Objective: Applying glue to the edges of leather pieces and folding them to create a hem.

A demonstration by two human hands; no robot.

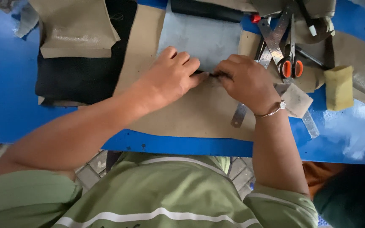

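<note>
Green striped shirt (161, 198) nearest camera. Blue table (5, 97) edge next. Large tan cardboard sheet (191, 114) lies flat on it. Left hand (170, 78) and right hand (246, 80) meet at sheet's centre, fingertips pressed together, pinching small thin dark strip (216, 75) between them. Silver bracelet (271, 112) on right wrist. Grey rectangular sheet (201, 38) just beyond hands. Black textured material (77, 76) to left. Orange-handled scissors (291, 63), steel rulers (271, 40), yellow sponge block (339, 86) to right.
</note>
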